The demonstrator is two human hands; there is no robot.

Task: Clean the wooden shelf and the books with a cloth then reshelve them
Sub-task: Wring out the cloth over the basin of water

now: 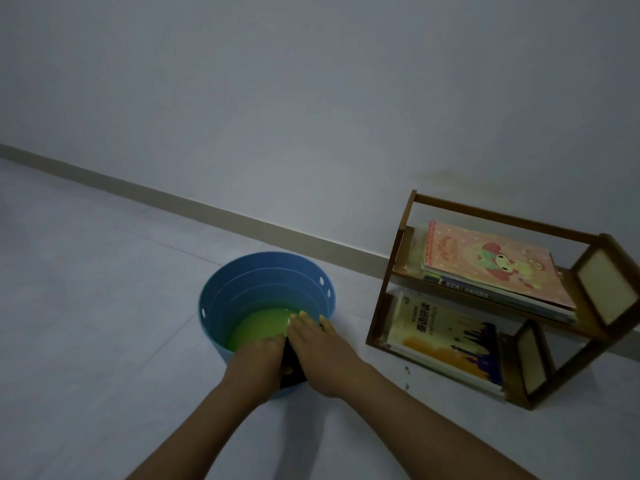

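Observation:
A small two-tier wooden shelf (460, 299) stands on the floor at the right, against the wall. A pink cartoon-covered book (491, 265) tops a stack on the upper tier; a yellow book (446, 337) lies on the lower tier. A dark cloth (290, 362) hangs over the near rim of a blue bucket (242, 292) holding green liquid. My left hand (258, 355) reaches into the bucket beside the cloth, its fingers hidden. My right hand (318, 344) lies flat on the cloth with straight fingers.
White tiled floor (104, 306) spreads to the left and front of the bucket. A plain wall with a grey baseboard (173, 199) runs diagonally behind. The bucket sits about a hand's width left of the shelf.

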